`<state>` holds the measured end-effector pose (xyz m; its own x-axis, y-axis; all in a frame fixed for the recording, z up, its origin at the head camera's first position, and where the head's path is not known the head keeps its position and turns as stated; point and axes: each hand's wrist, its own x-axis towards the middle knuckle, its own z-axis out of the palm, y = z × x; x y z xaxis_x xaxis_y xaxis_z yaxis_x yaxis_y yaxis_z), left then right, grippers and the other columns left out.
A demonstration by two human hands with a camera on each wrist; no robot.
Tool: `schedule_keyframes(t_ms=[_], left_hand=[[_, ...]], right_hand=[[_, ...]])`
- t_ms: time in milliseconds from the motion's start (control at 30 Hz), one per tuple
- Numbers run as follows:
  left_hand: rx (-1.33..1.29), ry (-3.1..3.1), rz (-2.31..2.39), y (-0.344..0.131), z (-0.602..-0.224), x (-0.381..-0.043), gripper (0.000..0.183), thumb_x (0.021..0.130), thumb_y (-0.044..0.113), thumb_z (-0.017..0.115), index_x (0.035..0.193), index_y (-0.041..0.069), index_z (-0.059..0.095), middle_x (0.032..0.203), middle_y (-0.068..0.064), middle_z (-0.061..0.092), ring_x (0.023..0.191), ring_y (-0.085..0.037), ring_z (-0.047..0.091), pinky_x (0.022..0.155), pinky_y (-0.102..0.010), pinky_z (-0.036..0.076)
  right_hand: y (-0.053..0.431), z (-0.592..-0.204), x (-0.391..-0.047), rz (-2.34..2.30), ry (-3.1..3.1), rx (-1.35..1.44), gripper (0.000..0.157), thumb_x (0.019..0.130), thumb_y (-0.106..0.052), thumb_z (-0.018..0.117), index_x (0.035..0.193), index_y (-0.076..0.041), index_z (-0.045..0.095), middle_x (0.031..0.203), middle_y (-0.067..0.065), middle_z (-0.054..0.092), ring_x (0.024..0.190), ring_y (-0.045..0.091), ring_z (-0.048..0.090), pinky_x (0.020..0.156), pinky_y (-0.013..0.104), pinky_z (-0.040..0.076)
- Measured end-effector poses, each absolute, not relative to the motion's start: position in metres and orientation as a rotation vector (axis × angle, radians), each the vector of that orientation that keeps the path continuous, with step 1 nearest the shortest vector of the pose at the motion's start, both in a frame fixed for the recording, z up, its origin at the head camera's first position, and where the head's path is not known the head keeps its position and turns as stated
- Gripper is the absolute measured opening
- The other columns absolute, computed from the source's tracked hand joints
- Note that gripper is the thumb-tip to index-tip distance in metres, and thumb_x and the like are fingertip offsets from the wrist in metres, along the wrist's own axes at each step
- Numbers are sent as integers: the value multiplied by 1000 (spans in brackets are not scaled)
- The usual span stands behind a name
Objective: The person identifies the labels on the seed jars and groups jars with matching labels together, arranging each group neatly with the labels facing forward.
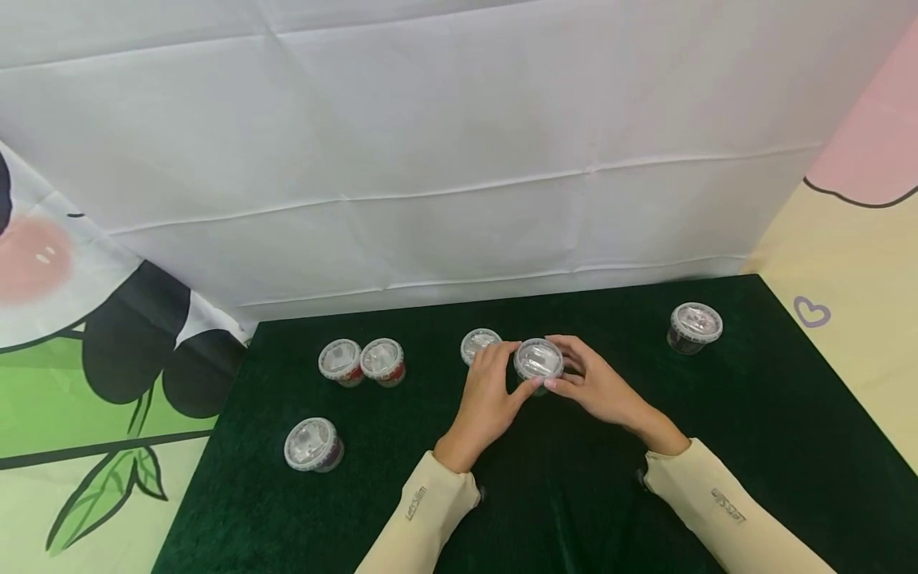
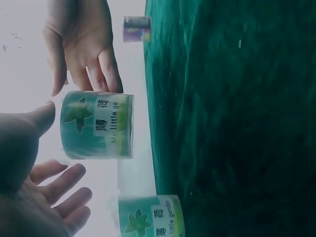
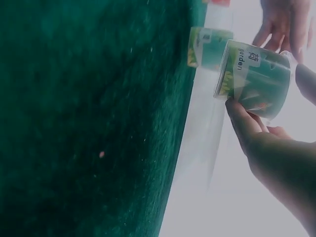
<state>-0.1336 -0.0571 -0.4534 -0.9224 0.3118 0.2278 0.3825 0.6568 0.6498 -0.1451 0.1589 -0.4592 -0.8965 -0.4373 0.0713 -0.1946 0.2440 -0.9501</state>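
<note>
Between my two hands is a lidded clear plastic cup [image 1: 539,360] with a green "My little garden" label [image 2: 98,126], held upright just above the dark green cloth. My left hand [image 1: 489,399] grips it at the left with thumb and fingers near the lid's rim. From the other side my right hand [image 1: 598,387] grips it, one fingertip low on the cup's wall in the right wrist view. Behind my left fingers stands a second green-labelled cup [image 1: 479,341], partly hidden in the head view. Its matching label also shows on the cup [image 3: 212,48] in the right wrist view.
Two red-labelled cups [image 1: 340,360] [image 1: 383,363] stand side by side at the left back. A purple-labelled cup [image 1: 312,445] is nearer at the left, another lidded cup [image 1: 694,325] at the far right. A white cloth wall [image 1: 445,239] rises behind the table.
</note>
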Motion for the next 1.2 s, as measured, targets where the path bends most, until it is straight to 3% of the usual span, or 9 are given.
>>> schedule_keyframes(t_ms=[367, 633, 967, 1200], left_hand=[[-560, -2833, -834, -56, -457, -155, 56, 100, 35, 75, 143, 4, 57, 144, -13, 56, 137, -31, 47, 123, -52, 32], [-533, -2860, -745, -54, -462, -162, 56, 100, 37, 74, 143, 4, 58, 146, -12, 55, 142, -31, 44, 127, -51, 27], [-511, -2864, -648, -53, -467, -167, 54, 101, 36, 73, 142, 4, 59, 146, -13, 54, 144, -31, 42, 128, -50, 27], [-492, -2863, -553, -53, -470, -167, 58, 103, 37, 70, 146, 1, 57, 157, -17, 48, 154, -36, 34, 129, -52, 25]], right_hand=[[153, -466, -171, -1661, 2327, -608, 66, 104, -1, 65, 158, 8, 29, 158, 33, 37, 146, 53, 41, 114, 60, 44], [151, -471, -182, -1633, 2308, -598, 67, 102, 2, 65, 158, 8, 27, 159, 33, 36, 146, 52, 41, 115, 59, 44], [148, -478, -191, -1607, 2310, -647, 66, 103, 4, 63, 157, 11, 25, 158, 36, 34, 147, 54, 39, 115, 60, 43], [145, -480, -192, -1572, 2357, -640, 68, 105, 0, 62, 160, 9, 23, 163, 35, 30, 148, 54, 36, 117, 61, 40]])
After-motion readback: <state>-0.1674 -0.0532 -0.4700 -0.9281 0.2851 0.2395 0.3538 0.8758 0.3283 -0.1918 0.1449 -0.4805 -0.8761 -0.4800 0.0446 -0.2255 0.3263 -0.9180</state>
